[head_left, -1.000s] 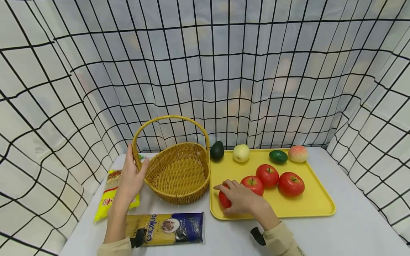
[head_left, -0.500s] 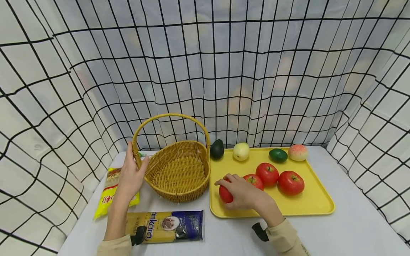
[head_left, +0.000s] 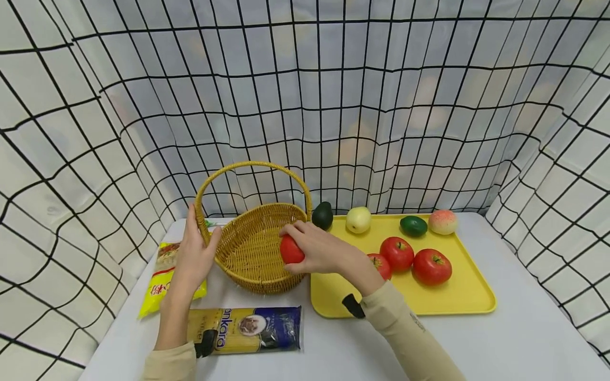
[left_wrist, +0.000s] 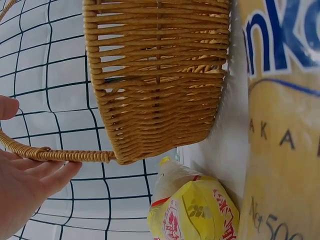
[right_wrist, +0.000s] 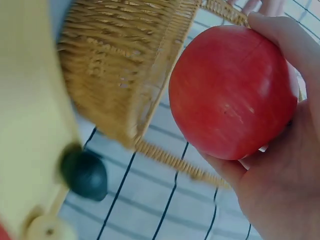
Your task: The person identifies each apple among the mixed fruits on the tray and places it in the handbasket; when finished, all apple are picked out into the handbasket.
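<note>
My right hand (head_left: pixel 316 247) grips a red apple (head_left: pixel 291 250) over the right side of the wicker basket (head_left: pixel 259 286). In the right wrist view, the apple (right_wrist: pixel 232 92) sits between thumb and fingers, beside the basket's rim. At the basket's left, my left hand (head_left: pixel 196 259) rests against the arched handle (head_left: pixel 252 163). Its fingers (left_wrist: pixel 52 175) lie fairly straight along the handle in the left wrist view, with the thumb apart on the other side. The basket's visible inside shows only woven wicker. Several more red apples (head_left: pixel 432 267) lie on a yellow tray (head_left: pixel 457 301).
Along the tray's back are a dark avocado (head_left: pixel 322 216), a pale yellow-green fruit (head_left: pixel 358 220), a green fruit (head_left: pixel 413 226) and a peach (head_left: pixel 443 222). A yellow bag (head_left: pixel 157 288) and a pasta packet (head_left: pixel 257 329) lie near my left arm. Black netting surrounds the table.
My right hand has lifted the red apple off the tray and carried it left to the basket. My left hand has stayed at the handle.
</note>
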A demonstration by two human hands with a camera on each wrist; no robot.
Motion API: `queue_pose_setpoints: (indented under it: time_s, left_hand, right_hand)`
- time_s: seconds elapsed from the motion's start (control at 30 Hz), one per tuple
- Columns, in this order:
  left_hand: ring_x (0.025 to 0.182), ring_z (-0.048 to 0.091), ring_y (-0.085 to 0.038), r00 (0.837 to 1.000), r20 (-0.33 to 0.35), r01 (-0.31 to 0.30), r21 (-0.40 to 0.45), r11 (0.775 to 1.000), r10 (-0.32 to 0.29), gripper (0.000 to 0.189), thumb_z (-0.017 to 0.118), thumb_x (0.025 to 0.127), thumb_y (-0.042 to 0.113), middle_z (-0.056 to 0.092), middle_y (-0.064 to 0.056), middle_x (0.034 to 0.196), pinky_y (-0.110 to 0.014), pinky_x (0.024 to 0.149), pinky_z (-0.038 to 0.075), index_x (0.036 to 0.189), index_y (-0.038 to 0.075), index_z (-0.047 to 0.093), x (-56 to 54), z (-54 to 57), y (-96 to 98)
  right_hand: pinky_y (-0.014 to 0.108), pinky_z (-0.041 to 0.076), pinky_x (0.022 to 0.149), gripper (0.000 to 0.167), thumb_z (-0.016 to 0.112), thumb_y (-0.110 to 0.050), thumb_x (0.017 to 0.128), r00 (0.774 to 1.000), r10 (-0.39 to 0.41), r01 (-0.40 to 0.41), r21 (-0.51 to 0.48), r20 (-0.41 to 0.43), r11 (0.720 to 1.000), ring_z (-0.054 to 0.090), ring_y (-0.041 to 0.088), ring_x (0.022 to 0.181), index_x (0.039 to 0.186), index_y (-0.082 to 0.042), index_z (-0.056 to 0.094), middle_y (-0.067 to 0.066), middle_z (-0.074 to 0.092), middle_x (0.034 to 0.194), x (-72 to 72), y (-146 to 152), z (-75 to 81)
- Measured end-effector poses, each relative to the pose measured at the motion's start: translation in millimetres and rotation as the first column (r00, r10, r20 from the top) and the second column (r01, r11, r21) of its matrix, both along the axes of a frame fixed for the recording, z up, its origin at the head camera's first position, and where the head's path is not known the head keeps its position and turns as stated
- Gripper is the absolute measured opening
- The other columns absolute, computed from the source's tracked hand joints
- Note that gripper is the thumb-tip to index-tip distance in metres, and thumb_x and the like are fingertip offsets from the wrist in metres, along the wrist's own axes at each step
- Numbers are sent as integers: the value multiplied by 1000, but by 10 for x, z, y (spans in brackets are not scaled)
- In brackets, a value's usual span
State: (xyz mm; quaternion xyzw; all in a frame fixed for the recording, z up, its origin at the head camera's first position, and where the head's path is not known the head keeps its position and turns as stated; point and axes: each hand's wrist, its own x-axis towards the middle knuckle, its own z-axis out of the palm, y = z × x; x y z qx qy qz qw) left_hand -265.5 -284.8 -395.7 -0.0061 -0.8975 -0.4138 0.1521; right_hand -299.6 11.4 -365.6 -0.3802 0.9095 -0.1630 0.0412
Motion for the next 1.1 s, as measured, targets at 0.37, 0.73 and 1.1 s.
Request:
queue_pose_setpoints:
  time_s: [0.37,0.73,1.1]
  left_hand:
    - [152,23,-54,999,-16,-41,-12,999,40,88,45,108,45,-1,-21,173,-72,119,28,164,20,-19,-11,1,-8]
    - [153,24,-53,1000,-1,-23,8,1000,23,88,46,108,42,-2,-18,174,-71,117,32,164,22,-19,7,-22,17]
    - [156,16,-50,1000,13,-12,1,1000,12,89,46,108,44,-6,-16,174,-70,122,24,163,23,-20,-13,-4,4]
  right_hand:
    - [34,53,105,85,68,-57,92,997,23,-49,376,74,925,54,17,133,161,-26,29,2,46,157,-623,-1150,151]
    - [39,47,114,93,67,-62,91,991,-63,-7,533,114,846,50,9,139,165,-42,13,-13,41,162,-687,-1570,-167]
    - [41,37,125,89,70,-57,92,997,-44,-4,598,66,802,28,13,158,163,-41,20,-12,27,170,-589,-1652,-199]
